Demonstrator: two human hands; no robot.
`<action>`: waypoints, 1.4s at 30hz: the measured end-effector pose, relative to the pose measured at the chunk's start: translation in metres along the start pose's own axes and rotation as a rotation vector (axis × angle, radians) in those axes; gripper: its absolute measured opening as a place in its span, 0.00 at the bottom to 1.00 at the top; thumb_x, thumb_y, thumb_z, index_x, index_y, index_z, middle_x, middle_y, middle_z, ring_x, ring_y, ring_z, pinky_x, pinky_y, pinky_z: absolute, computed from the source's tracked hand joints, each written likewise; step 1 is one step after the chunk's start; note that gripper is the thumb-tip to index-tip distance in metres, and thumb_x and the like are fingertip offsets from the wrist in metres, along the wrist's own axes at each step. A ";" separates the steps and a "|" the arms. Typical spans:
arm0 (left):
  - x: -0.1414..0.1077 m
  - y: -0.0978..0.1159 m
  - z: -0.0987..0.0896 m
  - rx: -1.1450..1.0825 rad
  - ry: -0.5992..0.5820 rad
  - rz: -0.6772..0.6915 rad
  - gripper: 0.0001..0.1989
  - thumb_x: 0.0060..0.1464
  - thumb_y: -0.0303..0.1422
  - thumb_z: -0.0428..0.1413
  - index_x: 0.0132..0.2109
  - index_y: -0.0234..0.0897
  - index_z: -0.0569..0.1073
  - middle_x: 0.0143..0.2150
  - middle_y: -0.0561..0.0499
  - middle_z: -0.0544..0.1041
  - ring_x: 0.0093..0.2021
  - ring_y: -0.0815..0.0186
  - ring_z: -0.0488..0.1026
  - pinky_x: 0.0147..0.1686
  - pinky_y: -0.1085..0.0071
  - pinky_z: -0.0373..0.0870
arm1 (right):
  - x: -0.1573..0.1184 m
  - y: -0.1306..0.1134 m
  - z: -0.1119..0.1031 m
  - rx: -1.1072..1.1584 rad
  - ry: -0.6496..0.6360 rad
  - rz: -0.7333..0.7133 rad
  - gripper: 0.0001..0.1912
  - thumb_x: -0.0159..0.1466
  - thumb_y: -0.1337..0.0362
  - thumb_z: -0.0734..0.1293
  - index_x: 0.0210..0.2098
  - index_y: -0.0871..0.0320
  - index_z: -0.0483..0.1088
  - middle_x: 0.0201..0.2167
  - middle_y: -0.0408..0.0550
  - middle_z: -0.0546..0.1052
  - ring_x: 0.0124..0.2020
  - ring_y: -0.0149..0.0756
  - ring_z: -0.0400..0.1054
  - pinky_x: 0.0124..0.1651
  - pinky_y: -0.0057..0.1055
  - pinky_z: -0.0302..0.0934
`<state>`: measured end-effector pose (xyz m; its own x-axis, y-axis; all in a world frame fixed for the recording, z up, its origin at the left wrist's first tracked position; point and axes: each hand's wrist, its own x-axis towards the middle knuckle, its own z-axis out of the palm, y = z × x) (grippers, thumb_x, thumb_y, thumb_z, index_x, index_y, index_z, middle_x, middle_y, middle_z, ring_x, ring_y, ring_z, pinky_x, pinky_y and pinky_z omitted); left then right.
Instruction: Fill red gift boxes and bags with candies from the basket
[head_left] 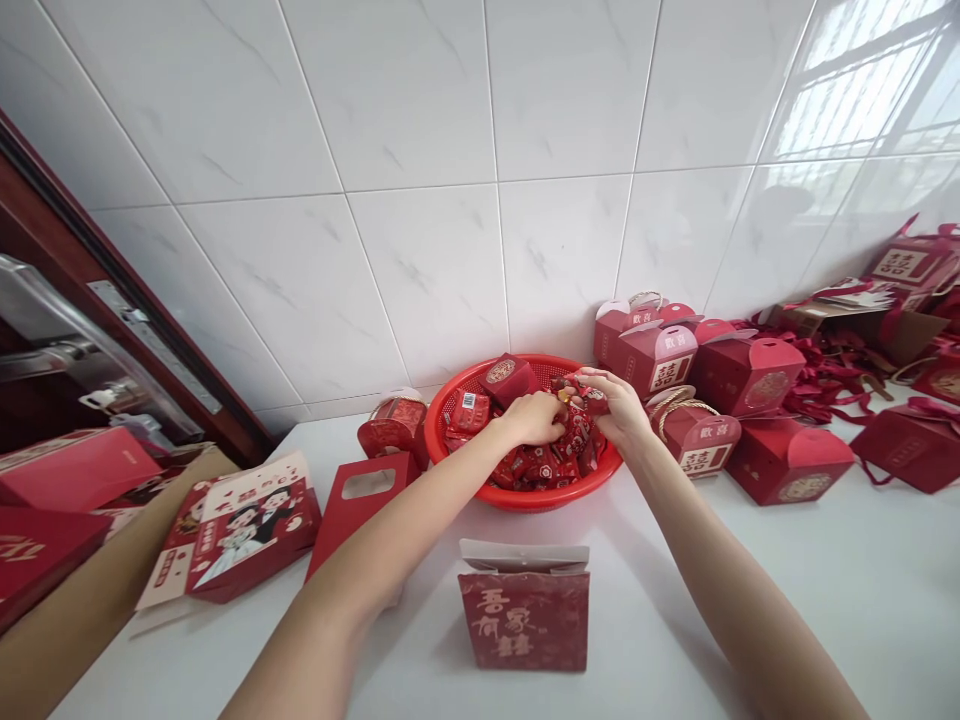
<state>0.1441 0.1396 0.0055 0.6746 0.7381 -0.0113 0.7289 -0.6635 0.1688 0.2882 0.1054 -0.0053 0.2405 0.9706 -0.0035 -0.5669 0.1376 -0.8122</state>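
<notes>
Both hands are over a red plastic basket (525, 503) full of small red wrapped packets (544, 470). My left hand (536, 418) reaches into the middle of it, fingers bent down among the packets; what they hold, if anything, is hidden. Above the basket's right side, my right hand (613, 402) is closed on red wrapped packets (592, 400). A small dark red box (508, 378) and a packet with a barcode label (469, 411) lie in the basket's left part. Nearer to me, between my forearms, a red box with its top flaps open (529, 620) stands upright.
Red gift boxes (787, 460) crowd the right of the white table (847, 590), with ribbons (825, 370) behind. At left are a red box with a cutout (360, 500), a couple-print box (247, 530) and a cardboard carton (112, 590). A tiled wall (420, 260) rises behind.
</notes>
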 end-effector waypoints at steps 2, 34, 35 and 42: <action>-0.001 -0.008 -0.001 -0.038 0.030 -0.058 0.09 0.55 0.32 0.56 0.40 0.38 0.80 0.41 0.45 0.82 0.42 0.55 0.79 0.39 0.67 0.72 | 0.001 0.000 0.000 0.002 0.000 -0.002 0.13 0.46 0.76 0.75 0.28 0.58 0.72 0.26 0.45 0.81 0.27 0.35 0.76 0.26 0.26 0.70; -0.040 -0.040 -0.010 -0.908 0.555 0.013 0.23 0.50 0.53 0.61 0.33 0.34 0.79 0.32 0.50 0.80 0.35 0.63 0.74 0.38 0.69 0.70 | -0.011 -0.004 0.007 -0.103 -0.258 0.128 0.13 0.47 0.72 0.78 0.31 0.60 0.76 0.25 0.45 0.79 0.26 0.31 0.75 0.30 0.23 0.70; -0.045 -0.038 -0.009 -0.908 0.575 0.013 0.23 0.50 0.52 0.61 0.33 0.34 0.79 0.32 0.50 0.80 0.35 0.63 0.74 0.38 0.69 0.70 | -0.013 -0.005 0.008 -0.122 -0.293 0.135 0.13 0.46 0.71 0.79 0.31 0.60 0.76 0.26 0.44 0.79 0.26 0.31 0.75 0.30 0.23 0.70; -0.076 -0.031 0.002 -0.883 0.656 -0.042 0.21 0.54 0.51 0.59 0.36 0.35 0.80 0.37 0.49 0.83 0.40 0.60 0.77 0.42 0.69 0.72 | -0.027 -0.006 0.017 -0.302 -0.427 0.025 0.18 0.45 0.62 0.81 0.34 0.58 0.77 0.23 0.42 0.78 0.23 0.33 0.73 0.28 0.27 0.68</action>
<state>0.0701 0.1042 -0.0005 0.2672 0.8530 0.4483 0.2327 -0.5085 0.8290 0.2721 0.0819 0.0093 -0.1489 0.9755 0.1620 -0.3003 0.1115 -0.9473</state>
